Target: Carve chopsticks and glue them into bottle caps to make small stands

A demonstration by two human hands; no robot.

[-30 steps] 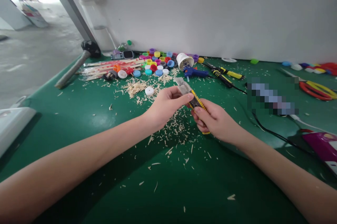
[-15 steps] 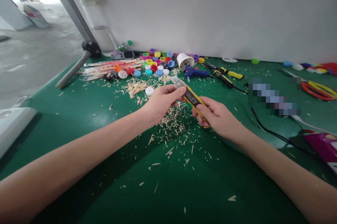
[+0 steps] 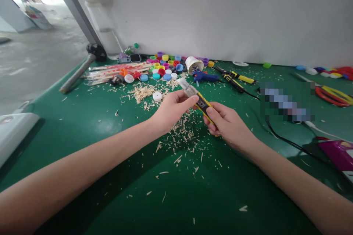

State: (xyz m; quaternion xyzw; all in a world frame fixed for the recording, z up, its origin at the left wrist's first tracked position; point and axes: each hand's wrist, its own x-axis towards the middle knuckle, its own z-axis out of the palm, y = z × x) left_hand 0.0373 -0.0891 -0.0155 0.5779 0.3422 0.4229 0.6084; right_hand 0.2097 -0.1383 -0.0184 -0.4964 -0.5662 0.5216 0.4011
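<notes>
A yellow-and-black utility knife (image 3: 203,104) is held at a slant between my two hands, its clear-and-metal front end pointing up and left. My right hand (image 3: 227,123) is wrapped round the rear of its handle. My left hand (image 3: 178,108) pinches the knife near the front, thumb on top; its other fingers are partly hidden behind it. Below the hands, pale wood shavings (image 3: 183,132) lie scattered over the green tabletop (image 3: 124,198). A white bottle cap (image 3: 157,96) with a small hole rests just left of my left hand, beside a heap of shavings (image 3: 143,93).
Along the wall lie colourful bottle caps (image 3: 165,66), a tipped white cup (image 3: 194,64), a blue glue gun (image 3: 205,77), pliers (image 3: 233,82) and wrapped sticks (image 3: 118,71). A hammer (image 3: 88,67) lies at the left edge, scissors (image 3: 333,93) at the right. A black cable (image 3: 286,139) crosses the right side.
Little differs. The knife and both hands have shifted very slightly, and my left thumb sits a touch further along the knife. Both hands keep their hold.
</notes>
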